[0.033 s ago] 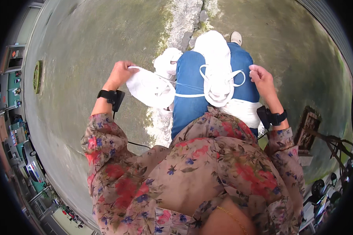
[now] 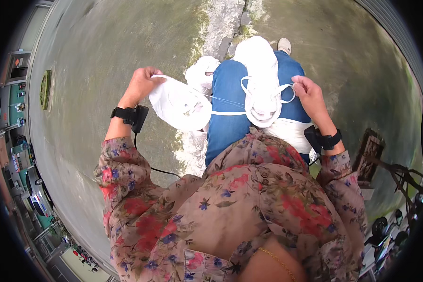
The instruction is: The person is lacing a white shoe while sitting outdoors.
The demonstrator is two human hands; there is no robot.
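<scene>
My left hand [image 2: 143,84] is closed on the upper edge of a limp white cloth piece [image 2: 178,103], held out past my left knee. From this cloth, thin pale threads and a white strap run to a white shoe-like item [image 2: 262,101] lying along my lap between my thighs. White cord loops stand out on both sides of its opening. My right hand [image 2: 310,94] is beside the right loop, thumb and fingertips pinched together at its edge. Whatever lies between those fingertips is too small to make out.
More white material [image 2: 202,73] is beyond my left knee, and a white bundle [image 2: 289,134] rests on my right thigh. A brown framed object [image 2: 369,152] stands on the ground at right. Parked vehicles line the far left, and motorbikes [image 2: 385,230] the lower right.
My right hand has moved left, bringing its fingertips to the cord loop. My left hand has shifted slightly left and up with the white cloth piece.
</scene>
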